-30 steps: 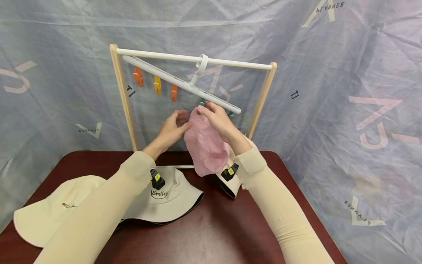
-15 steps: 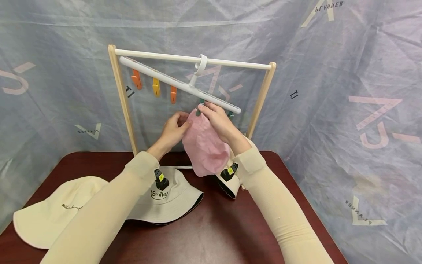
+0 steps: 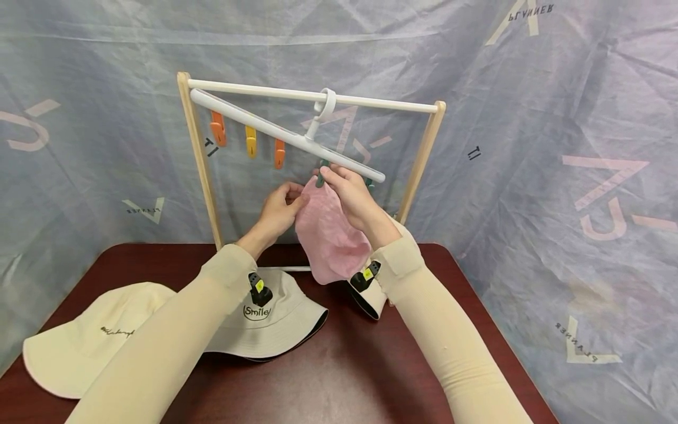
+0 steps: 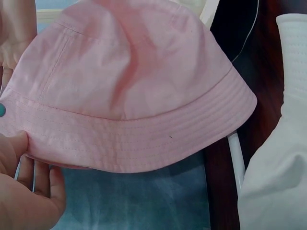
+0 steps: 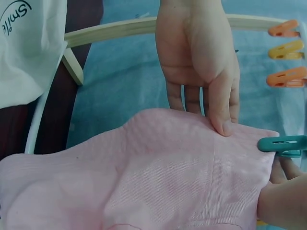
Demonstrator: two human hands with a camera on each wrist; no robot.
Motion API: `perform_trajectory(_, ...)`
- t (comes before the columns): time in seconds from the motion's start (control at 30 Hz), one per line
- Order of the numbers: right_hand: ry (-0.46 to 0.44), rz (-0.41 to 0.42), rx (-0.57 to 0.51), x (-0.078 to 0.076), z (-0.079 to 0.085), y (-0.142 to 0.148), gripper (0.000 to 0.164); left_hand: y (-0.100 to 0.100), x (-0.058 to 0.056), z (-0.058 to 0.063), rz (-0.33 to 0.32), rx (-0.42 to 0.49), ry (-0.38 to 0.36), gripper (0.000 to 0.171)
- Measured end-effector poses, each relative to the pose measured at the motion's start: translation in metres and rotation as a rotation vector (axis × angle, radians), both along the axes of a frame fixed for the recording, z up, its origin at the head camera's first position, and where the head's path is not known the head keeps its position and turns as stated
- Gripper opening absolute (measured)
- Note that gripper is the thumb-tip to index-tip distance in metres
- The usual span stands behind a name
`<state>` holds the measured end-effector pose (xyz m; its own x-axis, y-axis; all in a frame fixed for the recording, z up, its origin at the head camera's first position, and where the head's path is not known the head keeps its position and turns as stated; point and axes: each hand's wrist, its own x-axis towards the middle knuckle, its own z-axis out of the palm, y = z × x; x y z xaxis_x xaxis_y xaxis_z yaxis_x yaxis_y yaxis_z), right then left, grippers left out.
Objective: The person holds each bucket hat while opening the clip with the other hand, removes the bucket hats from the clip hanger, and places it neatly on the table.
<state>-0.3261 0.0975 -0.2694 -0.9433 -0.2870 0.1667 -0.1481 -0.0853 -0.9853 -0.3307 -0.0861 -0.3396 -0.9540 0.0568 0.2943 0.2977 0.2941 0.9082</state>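
A pink bucket hat [image 3: 331, 235] hangs below the tilted white hanger [image 3: 254, 121]. At its upper corner, a green clothespin [image 5: 283, 143] bites the brim edge. My left hand [image 3: 278, 212] pinches the brim between thumb and fingers, just left of the clothespin. In the right wrist view that thumb [image 5: 221, 122] presses on the pink cloth. My right hand [image 3: 352, 191] is at the clothespin, thumb in front and fingertips behind it; the hat and clothespin partly hide these fingers.
Orange and yellow clothespins [image 3: 251, 141] hang along the hanger's left half. The hanger hooks over a wood-and-white rack [image 3: 424, 159]. On the dark red table [image 3: 344, 383] lie a cream hat [image 3: 100, 335], a "Smile" hat [image 3: 286, 324] and another pale hat [image 3: 377, 297] behind my right wrist.
The right thumb has shifted slightly, so more of the green clothespin shows on the brim. My left hand has moved slightly right onto the brim edge. The hanger's left end has dipped a little.
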Motion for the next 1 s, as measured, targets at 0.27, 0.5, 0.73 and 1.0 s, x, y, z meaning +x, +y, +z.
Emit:
perform_trajectory(0.27, -0.035, -0.032, -0.049, -0.0004, -0.0028, -0.0014, 0.053, 0.0005, 0.0002, -0.0005, -0.013, 0.004, -0.021, 0.032)
perform_trajectory(0.5, 0.002, -0.062, -0.096, -0.0027, -0.0083, -0.0026, 0.051, 0.0021, 0.0031, 0.0010, -0.023, 0.007, -0.032, 0.032)
perform_trajectory(0.73, 0.039, -0.108, -0.068, -0.0020, -0.0085, -0.0030, 0.044, 0.0049, 0.0067, 0.0029, -0.010, 0.014, -0.027, 0.029)
perform_trajectory(1.0, 0.060, -0.189, -0.051, -0.0027, -0.0099, -0.0058, 0.042, 0.0078, 0.0097, 0.0017, 0.011, 0.026, -0.018, 0.028)
